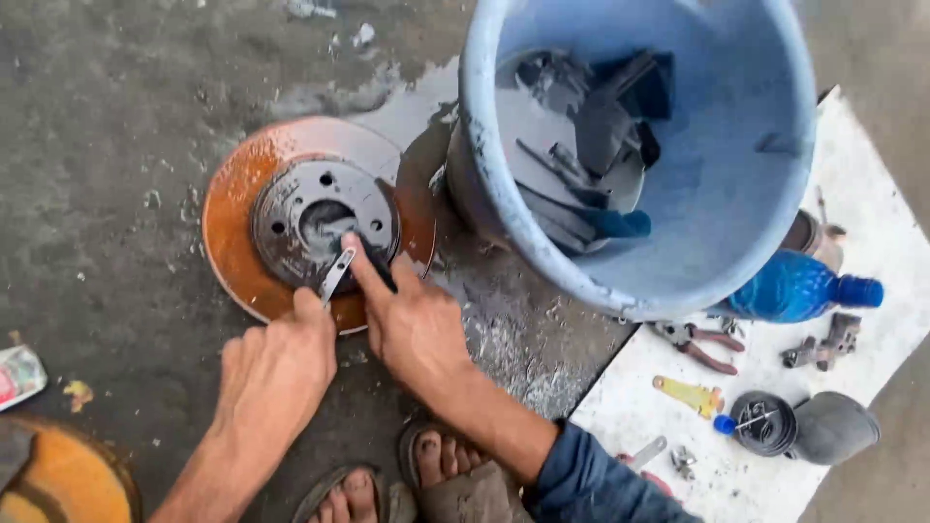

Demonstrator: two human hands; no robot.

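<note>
Head view: left hand [276,358] pinches a small metal strip [337,274] over the rusty brake disc [237,208] on the floor; right hand [412,324], forefinger out, seemingly grips a dark tool beside the blue bucket [746,194].

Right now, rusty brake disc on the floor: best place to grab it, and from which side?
Grip the brake disc by its outer rim on the far-left edge, probably. It lies flat; the blue bucket crowds its right side, and the left hand and right hand cover the near edge.
</note>
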